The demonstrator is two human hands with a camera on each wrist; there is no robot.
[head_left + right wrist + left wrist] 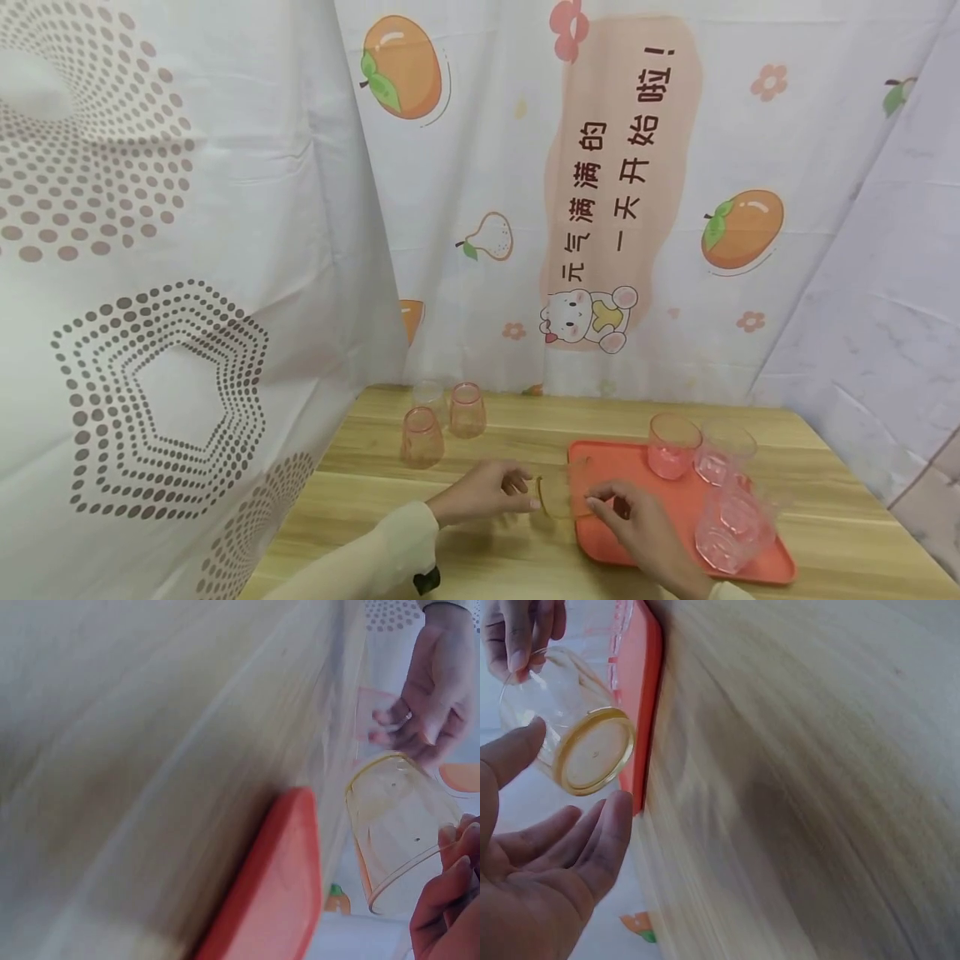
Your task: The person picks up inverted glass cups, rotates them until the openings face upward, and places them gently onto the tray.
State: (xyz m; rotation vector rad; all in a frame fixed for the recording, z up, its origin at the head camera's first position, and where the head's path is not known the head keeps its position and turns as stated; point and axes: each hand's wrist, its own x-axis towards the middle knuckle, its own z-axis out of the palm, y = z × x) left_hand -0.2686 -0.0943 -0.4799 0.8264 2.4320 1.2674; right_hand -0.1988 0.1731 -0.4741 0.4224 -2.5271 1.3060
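A clear, yellow-tinted drinking glass is held on its side over the left edge of the red tray, its base toward the left. My right hand pinches the glass by its rim. Around the base end, my left hand has its thumb and fingers spread apart. The left wrist view has the thumb overlapping the wall of the glass, with the other fingers below the base. From the right wrist, fingertips show at the rim, and the left hand appears beyond the base.
Several clear and pink-tinted glasses stand or lie on the tray's right side, including a pink glass. Toward the back left of the wooden table are two pinkish glasses and a clear glass. Printed curtains border the table.
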